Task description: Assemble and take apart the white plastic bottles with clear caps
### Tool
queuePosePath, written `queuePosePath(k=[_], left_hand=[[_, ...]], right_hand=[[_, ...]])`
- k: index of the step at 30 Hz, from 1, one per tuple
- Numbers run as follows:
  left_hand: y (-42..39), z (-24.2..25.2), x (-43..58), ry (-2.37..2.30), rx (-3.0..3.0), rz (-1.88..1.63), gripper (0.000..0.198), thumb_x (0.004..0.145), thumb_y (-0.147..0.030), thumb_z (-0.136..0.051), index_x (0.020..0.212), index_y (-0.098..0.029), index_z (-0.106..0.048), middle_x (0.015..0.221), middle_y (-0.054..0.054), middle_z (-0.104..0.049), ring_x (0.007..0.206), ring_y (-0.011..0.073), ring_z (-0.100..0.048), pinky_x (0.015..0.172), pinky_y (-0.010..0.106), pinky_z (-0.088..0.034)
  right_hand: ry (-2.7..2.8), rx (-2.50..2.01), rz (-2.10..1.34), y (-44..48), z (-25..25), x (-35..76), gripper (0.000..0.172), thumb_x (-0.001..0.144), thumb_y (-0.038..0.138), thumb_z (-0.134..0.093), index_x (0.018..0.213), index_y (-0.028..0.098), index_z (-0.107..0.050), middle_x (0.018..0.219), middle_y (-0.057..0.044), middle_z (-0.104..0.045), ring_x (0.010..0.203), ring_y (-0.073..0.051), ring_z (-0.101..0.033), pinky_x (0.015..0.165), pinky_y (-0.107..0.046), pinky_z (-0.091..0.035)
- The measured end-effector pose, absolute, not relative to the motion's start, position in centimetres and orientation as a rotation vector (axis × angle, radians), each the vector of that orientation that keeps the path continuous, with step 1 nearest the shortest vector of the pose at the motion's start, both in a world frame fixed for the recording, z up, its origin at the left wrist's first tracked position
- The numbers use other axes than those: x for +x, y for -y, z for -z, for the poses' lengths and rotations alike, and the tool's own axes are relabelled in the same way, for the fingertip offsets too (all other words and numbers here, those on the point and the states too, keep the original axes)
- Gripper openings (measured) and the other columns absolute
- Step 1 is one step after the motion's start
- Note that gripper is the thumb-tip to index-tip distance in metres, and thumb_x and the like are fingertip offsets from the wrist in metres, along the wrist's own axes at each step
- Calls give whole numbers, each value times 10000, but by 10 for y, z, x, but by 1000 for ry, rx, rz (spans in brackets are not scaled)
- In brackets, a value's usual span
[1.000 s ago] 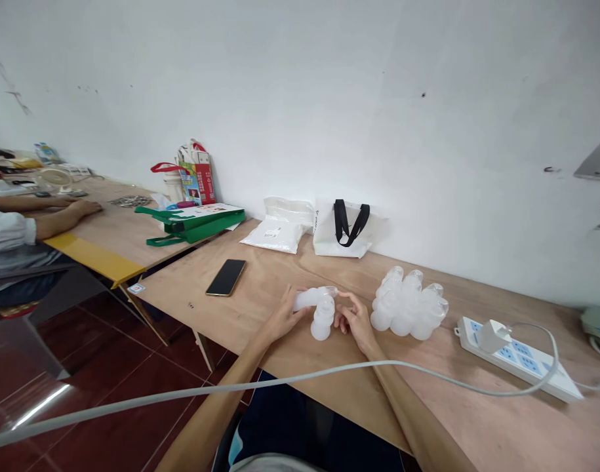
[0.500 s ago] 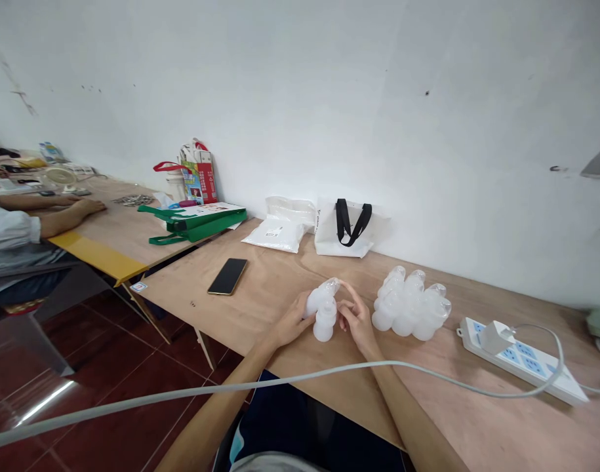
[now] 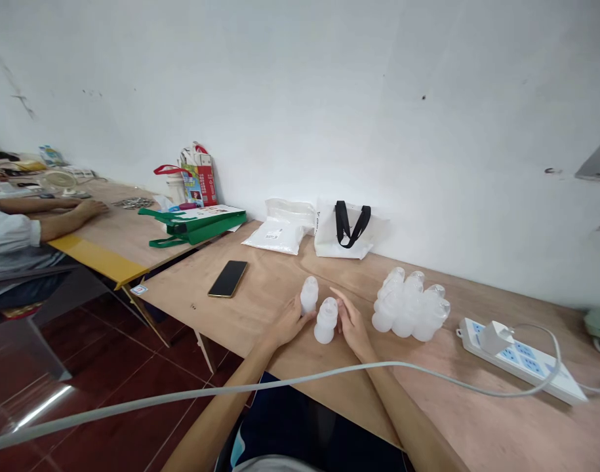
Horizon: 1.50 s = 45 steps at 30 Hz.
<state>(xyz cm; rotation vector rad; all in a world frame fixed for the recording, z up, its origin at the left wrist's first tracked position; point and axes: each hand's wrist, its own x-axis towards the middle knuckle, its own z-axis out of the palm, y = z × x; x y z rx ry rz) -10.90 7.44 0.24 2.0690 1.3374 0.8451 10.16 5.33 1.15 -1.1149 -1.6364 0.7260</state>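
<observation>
No writing is showing clearly enough for reading. A small white label [image 3: 273, 235] is sitting on the plastic packet [image 3: 290, 237], and small print is appearing on the white tote bag [image 3: 329, 242] and the red carton [image 3: 206, 177], but all these marks are remaining too small and blurred.

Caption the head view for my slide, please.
Left hand holds a translucent plastic bottle; right hand beside a second bottle; more bottles clustered nearby.

A plain workroom, plywood tabletops [image 3: 260, 282] on folding legs, a cluster of plastic bottles [image 3: 408, 305], a power strip [image 3: 520, 357], a seated co-worker [image 3: 14, 239], scuffed white wall [image 3: 300, 98], dark red floor tiles [image 3: 103, 387]
</observation>
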Motion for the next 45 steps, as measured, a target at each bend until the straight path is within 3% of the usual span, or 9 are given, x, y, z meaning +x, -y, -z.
queuePosePath(k=[3, 7, 11, 20, 24, 28, 35, 41, 45], left_hand=[[-78, 2, -109, -1307, 2181, -833, 396, 1000, -517, -471, 1175, -172, -557, 1202, 149, -672, 1167, 324, -609, 1009, 472, -481], [-83, 6, -110, -1223, 2303, -840, 365, 1033, -466, -419, 1210, -186, -572, 1242, 125, -668, 1204, 299, -595, 1091, 471, -425], [-83, 6, -110, -1227, 2297, -860, 335, 1026, -411, -442, 1240, -179, -555, 1259, 130, -661, 1183, 286, -606, 1067, 457, -441], [-77, -4, -110, -1323, 2277, -805, 370, 1012, -504, -451, 1169, -192, -576, 1132, 111, -692, 1095, 300, -633, 971, 436, -491], [-78, 0, -112, -1282, 2383, -789, 426, 1011, -479, -460, 1334, -209, -524, 1330, 111, -644, 1255, 288, -576, 1098, 452, -429], [-83, 9, -112, -1375, 2480, -672, 539, 1019, -452, -424, 1497, -204, -411, 1578, 125, -452, 1477, 286, -385, 1234, 506, -265], [-90, 27, -112, -1511, 2512, -598, 506, 1031, -348, -363, 1509, -192, -409, 1635, 125, -362, 1530, 263, -303, 1266, 510, -210], [-88, 28, -113, -1597, 2505, -599, 460, 1057, -372, -335, 1456, -191, -472, 1604, 134, -409, 1509, 289, -336, 1256, 539, -220], [-88, 28, -113, -1587, 2506, -645, 440, 1056, -373, -348, 1440, -208, -482, 1599, 137, -411, 1501, 284, -349, 1249, 547, -226]], right_hand=[[1592, -1066, -855, -51, -11, 106, 532, 1023, 595, -317, 1357, 249, -546, 1035, -58, -672, 609, -156, -557, 519, -292, -464], [1832, -1042, -869, -48, -13, 111, 520, 893, 567, -635, 1297, 256, -532, 1189, -58, -659, 925, -209, -632, 733, -307, -520], [1993, -1159, -864, -49, -12, 108, 471, 811, 489, -734, 1175, 236, -576, 1029, -18, -691, 823, -195, -615, 752, -327, -501], [1764, -1414, -627, -68, 3, 115, 591, 848, 476, -639, 1355, 202, -509, 1273, -106, -660, 1105, -286, -627, 950, -425, -496], [1851, -1521, -513, -73, 11, 118, 530, 892, 399, -591, 1375, 198, -503, 1290, -115, -645, 1154, -290, -602, 1008, -425, -459], [1978, -1712, -328, -73, 15, 117, 522, 889, 221, -516, 1405, 148, -491, 1256, -133, -657, 1223, -311, -558, 1074, -457, -395], [2107, -1706, -177, -74, 15, 119, 412, 928, 166, -424, 1308, 153, -582, 1265, -132, -672, 1229, -274, -564, 1081, -396, -398], [2049, -1652, -104, -74, 23, 118, 608, 928, 193, -411, 1524, 98, -336, 1455, -165, -560, 1299, -267, -545, 1121, -400, -388], [2016, -1677, -103, -76, 27, 119, 681, 924, 239, -423, 1567, 86, -259, 1535, -180, -477, 1412, -286, -452, 1173, -430, -340]])
